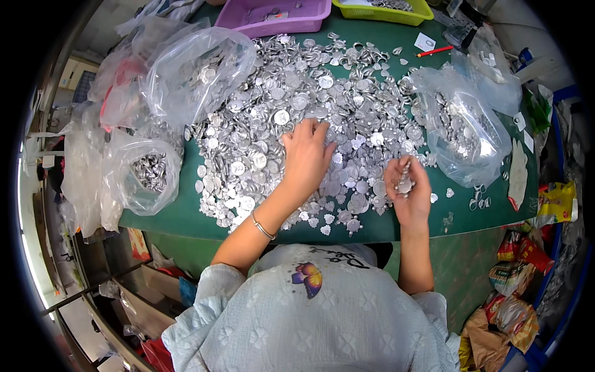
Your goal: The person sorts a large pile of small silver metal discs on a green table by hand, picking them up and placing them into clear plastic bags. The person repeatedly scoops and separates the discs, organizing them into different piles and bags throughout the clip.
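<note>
A wide heap of silver-coloured metal pieces [273,93], many of them coin-like discs, flower-edged charms and rings, is spread over the green table [180,223]. My left hand [305,158], with a bracelet [263,225] on its wrist, reaches into the middle of the heap. Its thumb stands apart from the bent fingers, whose tips touch the pieces; I see nothing held there. At the heap's right edge, my right hand [412,201] is turned palm up. Its fingers curl round a small cluster of silver charms [405,183].
Clear plastic bags of metal pieces lie at the left [133,177], the upper left [180,80] and the right [462,127]. Behind the heap are a purple tray [273,26] and a yellow-green tray [387,13]. A red pencil [435,51] lies at the back right.
</note>
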`<state>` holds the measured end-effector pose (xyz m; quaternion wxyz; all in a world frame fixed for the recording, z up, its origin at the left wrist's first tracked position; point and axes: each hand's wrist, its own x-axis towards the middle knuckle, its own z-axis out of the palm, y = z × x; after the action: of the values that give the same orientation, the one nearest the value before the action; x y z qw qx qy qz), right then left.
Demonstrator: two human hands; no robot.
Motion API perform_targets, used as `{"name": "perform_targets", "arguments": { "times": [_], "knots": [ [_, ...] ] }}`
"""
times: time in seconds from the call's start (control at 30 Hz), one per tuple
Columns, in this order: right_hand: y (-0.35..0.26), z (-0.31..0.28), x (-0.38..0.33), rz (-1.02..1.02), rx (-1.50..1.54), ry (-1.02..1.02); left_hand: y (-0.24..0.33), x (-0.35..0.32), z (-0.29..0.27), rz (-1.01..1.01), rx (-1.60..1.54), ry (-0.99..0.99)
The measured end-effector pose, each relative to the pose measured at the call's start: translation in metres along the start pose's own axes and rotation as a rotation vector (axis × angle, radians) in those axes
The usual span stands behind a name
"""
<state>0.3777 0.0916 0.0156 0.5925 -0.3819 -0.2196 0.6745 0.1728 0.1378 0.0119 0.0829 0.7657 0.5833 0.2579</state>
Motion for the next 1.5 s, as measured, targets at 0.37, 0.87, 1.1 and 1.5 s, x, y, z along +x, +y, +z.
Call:
{"name": "perform_targets", "arguments": {
  "times": [0.37, 0.87, 1.1, 1.5],
  "knots": [
    [0.005, 0.018, 0.053, -0.556, -1.702, 0.060, -0.013, -0.001, -0.004, -0.110, -0.326, 0.123],
    [-0.031, -0.011, 0.039, 0.056, 0.123, 0.042, 0.003, 0.016, -0.017, -0.348, -0.946, -0.151],
    [-0.016, -0.010, 0.053, -0.600, -1.325, 0.120, 0.026, 0.043, 0.017, 0.145, -0.047, -0.313],
    [-0.028, -0.026, 0.057, -0.238, -0.612, -0.076, 0.026, 0.048, -0.017, -0.803, -1.678, -0.380]
  ]
}}
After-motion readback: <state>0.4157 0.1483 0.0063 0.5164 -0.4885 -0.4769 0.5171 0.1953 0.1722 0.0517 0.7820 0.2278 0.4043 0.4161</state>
